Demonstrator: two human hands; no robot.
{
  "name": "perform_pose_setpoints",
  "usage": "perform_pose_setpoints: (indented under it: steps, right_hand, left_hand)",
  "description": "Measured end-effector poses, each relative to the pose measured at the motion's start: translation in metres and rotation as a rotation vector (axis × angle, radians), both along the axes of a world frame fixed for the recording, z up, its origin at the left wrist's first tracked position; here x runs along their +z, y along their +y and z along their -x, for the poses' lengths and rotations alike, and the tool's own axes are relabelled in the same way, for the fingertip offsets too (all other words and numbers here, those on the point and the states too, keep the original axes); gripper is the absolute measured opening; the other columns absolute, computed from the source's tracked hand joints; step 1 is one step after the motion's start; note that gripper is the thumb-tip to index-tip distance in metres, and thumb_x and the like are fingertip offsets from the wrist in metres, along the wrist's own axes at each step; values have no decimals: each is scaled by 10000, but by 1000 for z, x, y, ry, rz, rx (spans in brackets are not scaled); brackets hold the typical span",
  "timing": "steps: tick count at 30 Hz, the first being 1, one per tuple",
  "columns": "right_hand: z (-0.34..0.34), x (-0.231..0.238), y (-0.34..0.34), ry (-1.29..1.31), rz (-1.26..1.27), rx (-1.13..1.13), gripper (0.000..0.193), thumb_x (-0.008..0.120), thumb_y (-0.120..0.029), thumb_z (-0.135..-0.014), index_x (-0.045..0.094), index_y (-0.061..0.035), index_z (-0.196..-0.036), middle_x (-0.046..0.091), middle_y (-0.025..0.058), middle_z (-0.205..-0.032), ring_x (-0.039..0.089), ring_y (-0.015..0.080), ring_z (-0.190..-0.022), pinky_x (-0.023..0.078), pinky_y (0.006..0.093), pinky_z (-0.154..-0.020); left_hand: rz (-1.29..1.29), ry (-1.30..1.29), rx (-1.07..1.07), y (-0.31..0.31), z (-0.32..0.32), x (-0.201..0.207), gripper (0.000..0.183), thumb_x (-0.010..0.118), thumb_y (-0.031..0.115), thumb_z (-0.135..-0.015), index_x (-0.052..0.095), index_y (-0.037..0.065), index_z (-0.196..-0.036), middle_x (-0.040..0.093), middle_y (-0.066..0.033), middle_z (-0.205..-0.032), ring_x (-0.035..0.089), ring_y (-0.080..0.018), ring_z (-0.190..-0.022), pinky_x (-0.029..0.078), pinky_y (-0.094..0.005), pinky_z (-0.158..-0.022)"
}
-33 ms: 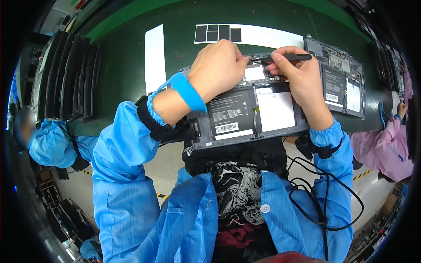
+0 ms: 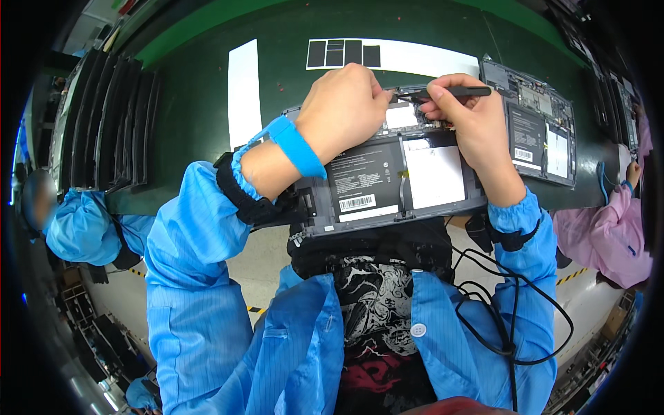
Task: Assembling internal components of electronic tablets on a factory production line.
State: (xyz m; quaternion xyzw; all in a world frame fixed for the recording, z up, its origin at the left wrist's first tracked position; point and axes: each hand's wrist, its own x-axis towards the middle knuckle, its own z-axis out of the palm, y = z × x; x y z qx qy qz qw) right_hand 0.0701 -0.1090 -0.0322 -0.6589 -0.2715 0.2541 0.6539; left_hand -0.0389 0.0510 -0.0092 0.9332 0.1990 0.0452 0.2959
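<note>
In front of me lies an opened laptop base (image 2: 318, 225), its inside facing up, with a black battery (image 2: 366, 181) and a white-covered part (image 2: 434, 176) beside it. My right hand (image 2: 470, 124) grips black tweezers (image 2: 465, 90), whose tip points left toward the far edge of the base. Just left of that tip, my left hand (image 2: 346, 107) reaches over the base with its fingers closed at the same edge. What those fingers pinch, if anything, is hidden. A blue strap (image 2: 297, 146) circles my left wrist.
A second opened laptop base (image 2: 529, 124) lies to the right. Beyond the hands is a white strip (image 2: 415, 59) with black rectangular pieces (image 2: 353, 52). Another white strip (image 2: 244, 90) lies left. Dark panels (image 2: 104, 121) stand far left. A person's pink sleeve (image 2: 602, 232) shows at right.
</note>
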Motion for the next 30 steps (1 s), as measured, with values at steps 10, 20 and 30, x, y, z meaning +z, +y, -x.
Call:
perform_pose_setpoints:
  steps: [10, 20, 30]
  right_hand:
    - [2, 3, 4, -7, 27, -4, 169, 639, -90, -860, 612, 63, -925, 658, 118, -791, 661, 146, -726, 529, 224, -659]
    - [1, -2, 3, 40, -28, 11, 129, 622, -65, -849, 618, 50, -906, 660, 112, -771, 669, 150, -703, 540, 244, -634]
    - [-2, -1, -2, 31, -2, 39, 126, 622, -77, -850, 612, 46, -877, 665, 111, -739, 675, 142, -698, 537, 241, -627]
  left_hand:
    - [-47, -43, -15, 2, 0, -1, 294, 649, 248, -823, 665, -39, -764, 621, -187, -603, 629, -296, -564, 498, -367, -572]
    - [57, 138, 10, 2, -9, 12, 302, 667, 254, -814, 657, -34, -724, 578, -133, -508, 597, -214, -486, 465, -349, -516]
    - [318, 333, 24, 8, -24, 24, 323, 694, 198, -825, 561, -17, -625, 593, -84, -535, 629, -149, -476, 492, -234, -426]
